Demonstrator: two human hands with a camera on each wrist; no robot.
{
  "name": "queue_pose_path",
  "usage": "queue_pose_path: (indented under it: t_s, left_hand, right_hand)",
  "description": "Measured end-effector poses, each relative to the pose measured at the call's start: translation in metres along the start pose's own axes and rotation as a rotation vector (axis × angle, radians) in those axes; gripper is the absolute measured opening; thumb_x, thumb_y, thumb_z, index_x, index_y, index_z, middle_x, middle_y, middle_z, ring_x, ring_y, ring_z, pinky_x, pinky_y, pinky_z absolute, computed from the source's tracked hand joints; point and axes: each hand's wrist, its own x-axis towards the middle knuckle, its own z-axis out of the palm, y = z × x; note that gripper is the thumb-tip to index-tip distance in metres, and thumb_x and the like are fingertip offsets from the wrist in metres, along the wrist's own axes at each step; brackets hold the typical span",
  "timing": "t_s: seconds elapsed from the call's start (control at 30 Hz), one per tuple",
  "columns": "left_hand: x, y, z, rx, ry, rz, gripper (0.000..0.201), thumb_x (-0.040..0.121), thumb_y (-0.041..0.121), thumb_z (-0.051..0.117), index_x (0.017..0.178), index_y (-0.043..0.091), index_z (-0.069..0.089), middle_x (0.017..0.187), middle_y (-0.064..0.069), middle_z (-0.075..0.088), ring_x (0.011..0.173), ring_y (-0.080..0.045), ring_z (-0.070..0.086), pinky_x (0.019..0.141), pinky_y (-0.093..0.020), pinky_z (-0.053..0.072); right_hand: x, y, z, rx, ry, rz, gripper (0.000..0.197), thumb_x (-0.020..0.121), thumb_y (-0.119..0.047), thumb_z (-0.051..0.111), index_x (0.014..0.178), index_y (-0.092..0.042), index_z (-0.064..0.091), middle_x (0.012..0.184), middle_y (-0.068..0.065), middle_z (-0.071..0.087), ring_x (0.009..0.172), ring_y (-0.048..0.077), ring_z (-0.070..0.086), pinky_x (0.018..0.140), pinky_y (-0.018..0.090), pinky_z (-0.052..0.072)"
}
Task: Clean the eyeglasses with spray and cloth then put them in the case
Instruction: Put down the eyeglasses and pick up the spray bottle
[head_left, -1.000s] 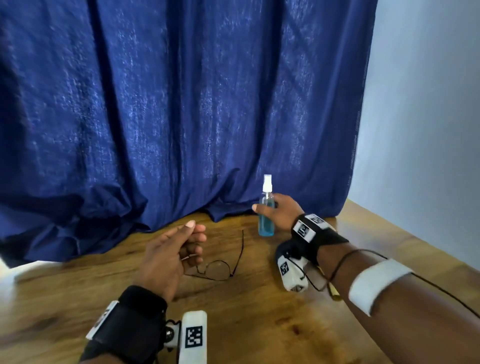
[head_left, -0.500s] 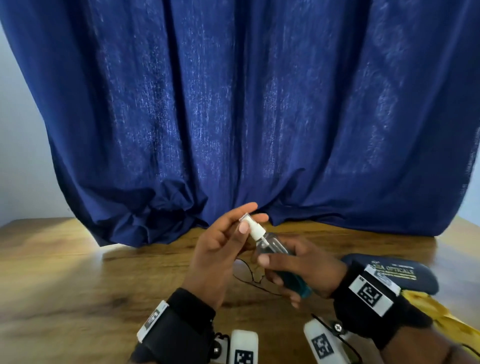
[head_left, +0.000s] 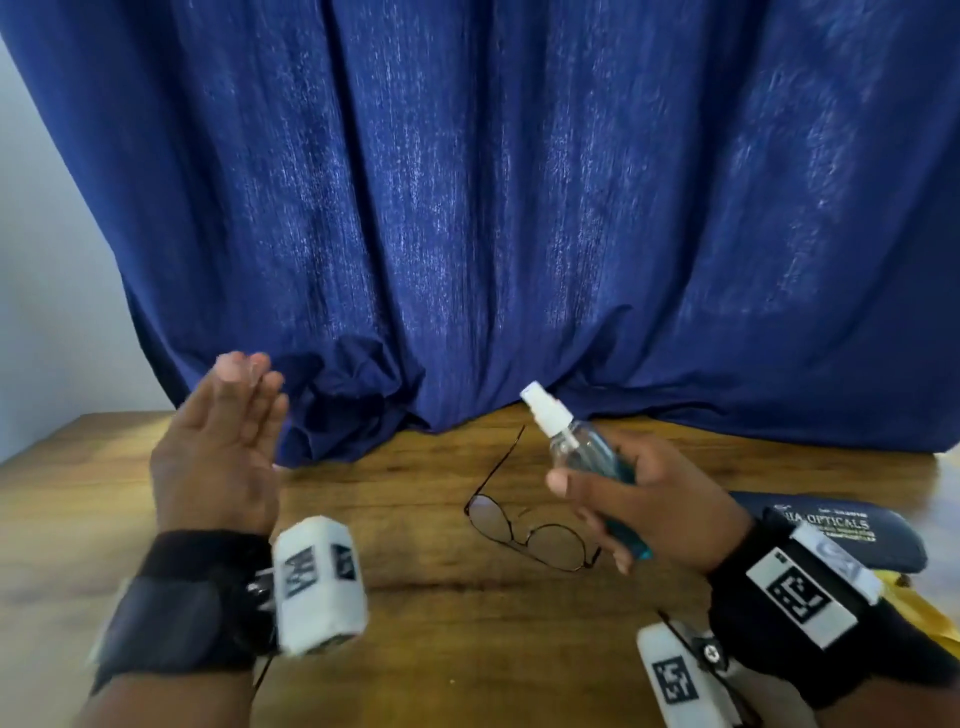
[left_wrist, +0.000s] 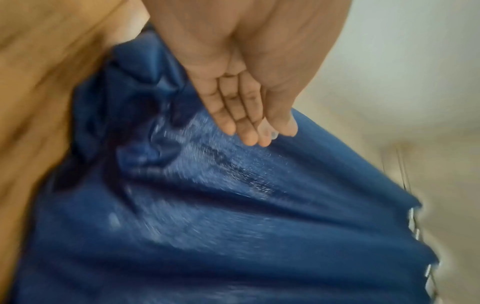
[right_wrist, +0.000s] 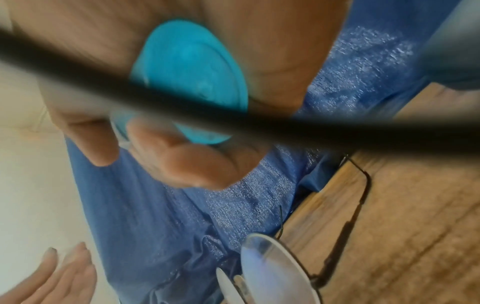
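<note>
Head view: right hand (head_left: 649, 512) wraps the spray bottle (head_left: 587, 457), nozzle tilted left; left hand (head_left: 218, 447) raised, fingers straight, holding nothing. Eyeglasses (head_left: 524, 530) lie on tabletop (head_left: 441, 613), case (head_left: 841, 530) right. Risk: spray missing the lenses.

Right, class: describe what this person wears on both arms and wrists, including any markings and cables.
Both forearms are bare, with no sleeves. The left hand has a wide black wrist strap carrying a white block with black square-pattern markers. The right hand has a matching black strap bearing a white tag with a black marker, a second white marked block below it, and a thin black cable.
</note>
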Motion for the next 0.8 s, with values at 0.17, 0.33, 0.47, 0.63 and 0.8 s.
queue_pose_path:
  t_s: [0.17, 0.33, 0.47, 0.63, 0.8]
  left_hand:
    - [-0.004, -0.046, -0.001, 0.589, -0.119, -0.032, 0.014, 0.089, 0.022, 0.079, 0.103, 0.022, 0.08, 0.086, 0.013, 0.079, 0.077, 0.005, 0.068, 0.07, -0.014, 0.05]
    - [-0.008, -0.07, -0.014, 0.86, -0.214, -0.318, 0.015, 0.085, 0.015, 0.084, 0.096, 0.007, 0.079, 0.072, 0.0, 0.074, 0.061, -0.007, 0.064, 0.053, -0.013, 0.049]
    - [-0.003, -0.074, -0.019, 1.008, -0.239, -0.387, 0.02, 0.082, 0.008, 0.085, 0.102, 0.005, 0.079, 0.093, -0.007, 0.076, 0.085, -0.016, 0.067, 0.066, -0.012, 0.051]
    - [-0.006, -0.067, -0.016, 1.019, -0.253, -0.437, 0.036, 0.078, 0.013, 0.088, 0.111, 0.006, 0.075, 0.109, -0.009, 0.076, 0.099, -0.018, 0.068, 0.08, -0.021, 0.047]
    - [-0.021, -0.056, 0.008, 1.108, -0.334, -0.115, 0.044, 0.079, 0.029, 0.088, 0.12, 0.024, 0.072, 0.114, 0.005, 0.073, 0.101, -0.011, 0.067, 0.091, -0.028, 0.053]
  right_hand:
    - [0.001, 0.003, 0.0, -0.05, 0.071, -0.017, 0.016, 0.087, -0.04, 0.071, 0.077, -0.032, 0.061, 0.064, 0.008, 0.06, 0.047, 0.028, 0.049, 0.045, 0.034, 0.048]
    - [0.0, 0.003, 0.001, -0.095, 0.071, 0.001, 0.026, 0.084, -0.046, 0.068, 0.088, -0.022, 0.061, 0.062, 0.003, 0.06, 0.046, 0.026, 0.051, 0.047, 0.033, 0.052]
    - [0.0, 0.005, 0.002, -0.1, 0.053, 0.002, 0.027, 0.083, -0.048, 0.068, 0.091, -0.023, 0.062, 0.062, 0.002, 0.06, 0.045, 0.021, 0.052, 0.048, 0.034, 0.053]
    - [0.001, 0.007, 0.001, -0.087, 0.062, 0.022, 0.033, 0.085, -0.044, 0.068, 0.098, -0.015, 0.062, 0.062, 0.0, 0.059, 0.047, 0.022, 0.052, 0.048, 0.031, 0.053]
    - [0.002, 0.009, -0.002, 0.01, 0.144, 0.007, 0.034, 0.087, -0.038, 0.07, 0.103, -0.009, 0.062, 0.066, 0.005, 0.06, 0.051, 0.029, 0.052, 0.051, 0.038, 0.051]
